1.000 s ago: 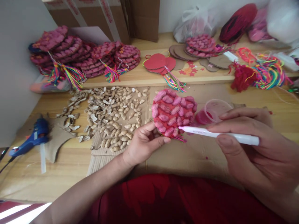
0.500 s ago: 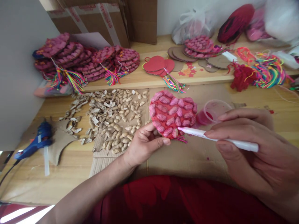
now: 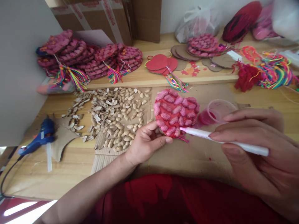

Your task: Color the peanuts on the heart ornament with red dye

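Observation:
My left hand (image 3: pixel 146 144) pinches the lower left edge of a red heart-shaped card (image 3: pixel 175 112) covered with pink-painted peanut shells, holding it tilted above the cardboard mat. My right hand (image 3: pixel 254 146) grips a white brush pen (image 3: pixel 224 141) whose tip touches the heart's lower edge by a small tassel. A small clear plastic cup (image 3: pixel 216 111) with pink paint stands just right of the heart, behind the pen.
Loose peanut shells (image 3: pixel 114 115) cover the cardboard to the left. A blue glue gun (image 3: pixel 38 140) lies at far left. Stacks of finished pink hearts with rainbow tassels (image 3: pixel 91 60), red hearts (image 3: pixel 161 63), cardboard cut-outs and coloured threads (image 3: pixel 273 73) fill the back shelf.
The pen tip has stayed at the heart's lower edge with only small shifts. The view has drifted slightly, and my right hand sits a little further right.

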Available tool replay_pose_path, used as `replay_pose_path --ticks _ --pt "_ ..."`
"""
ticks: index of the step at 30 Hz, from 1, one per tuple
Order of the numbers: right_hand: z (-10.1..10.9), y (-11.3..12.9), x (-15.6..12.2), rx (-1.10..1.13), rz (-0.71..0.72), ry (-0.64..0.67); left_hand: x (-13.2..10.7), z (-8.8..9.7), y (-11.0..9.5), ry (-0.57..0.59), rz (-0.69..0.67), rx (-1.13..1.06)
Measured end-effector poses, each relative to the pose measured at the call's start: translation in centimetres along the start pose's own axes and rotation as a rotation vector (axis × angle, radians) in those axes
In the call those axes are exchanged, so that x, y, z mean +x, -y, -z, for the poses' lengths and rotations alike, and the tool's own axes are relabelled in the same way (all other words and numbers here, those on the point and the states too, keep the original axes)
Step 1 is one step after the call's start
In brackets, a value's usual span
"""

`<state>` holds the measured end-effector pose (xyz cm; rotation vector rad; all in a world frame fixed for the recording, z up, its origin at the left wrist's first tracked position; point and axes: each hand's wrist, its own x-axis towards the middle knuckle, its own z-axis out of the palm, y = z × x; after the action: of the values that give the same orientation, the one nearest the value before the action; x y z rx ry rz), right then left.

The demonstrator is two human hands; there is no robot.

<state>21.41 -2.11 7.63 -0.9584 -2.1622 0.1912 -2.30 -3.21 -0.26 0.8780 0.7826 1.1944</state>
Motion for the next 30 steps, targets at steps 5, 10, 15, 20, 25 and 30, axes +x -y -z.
replay_pose_path --ticks 5,10,15,20,25,30 --pt "0.14 0.13 -0.02 -0.014 -0.013 0.028 0.04 -0.14 -0.15 -0.014 0.01 0.005" --pt "0.27 -0.05 -0.05 -0.023 0.019 0.027 0.1 -0.19 -0.28 -0.002 0.037 -0.04" --pt "0.11 -0.1 0.09 -0.002 0.021 0.04 0.16 0.05 -0.13 0.009 0.071 -0.074" --pt "-0.28 -0.29 0.01 0.002 0.009 0.014 0.1 0.02 -0.17 0.02 0.052 -0.029" --pt "-0.54 -0.44 -0.19 0.009 0.034 0.0 0.01 -0.21 -0.21 0.001 0.019 0.005" --pt "-0.46 -0.27 -0.18 -0.003 -0.003 -0.003 -0.01 -0.1 -0.03 0.002 0.027 -0.008"
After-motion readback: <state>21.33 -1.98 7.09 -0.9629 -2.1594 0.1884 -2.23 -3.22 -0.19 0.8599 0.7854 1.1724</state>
